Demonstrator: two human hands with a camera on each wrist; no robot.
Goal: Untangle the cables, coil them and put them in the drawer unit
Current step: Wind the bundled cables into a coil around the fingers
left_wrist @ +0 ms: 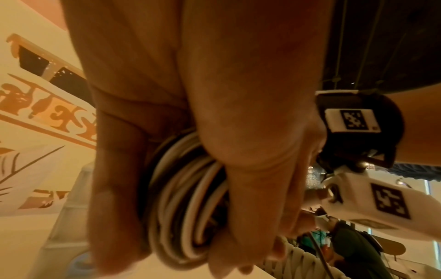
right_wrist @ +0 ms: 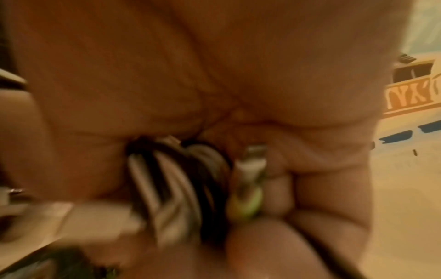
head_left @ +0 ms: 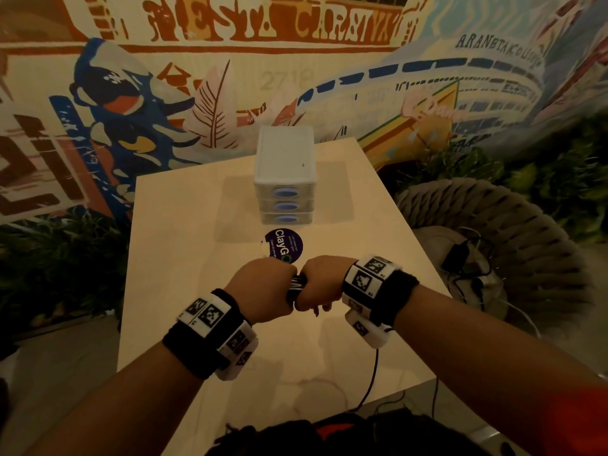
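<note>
A bundle of white and black cables [head_left: 296, 286] is clamped between my two fists above the middle of the table. My left hand [head_left: 263, 291] grips the coiled cables [left_wrist: 188, 203] from the left. From the right, my right hand [head_left: 320, 283] holds the same cables [right_wrist: 171, 190], with a white connector [right_wrist: 253, 169] by its fingers. The white drawer unit [head_left: 285, 174] with three blue-handled drawers, all closed, stands at the far end of the table, beyond my hands.
The light wooden table [head_left: 184, 258] carries a round purple sticker [head_left: 283, 245] between my hands and the drawer unit. A woven chair [head_left: 493, 245] with chargers and cords on its seat stands to the right. A black cord [head_left: 371, 380] hangs at the table's near edge.
</note>
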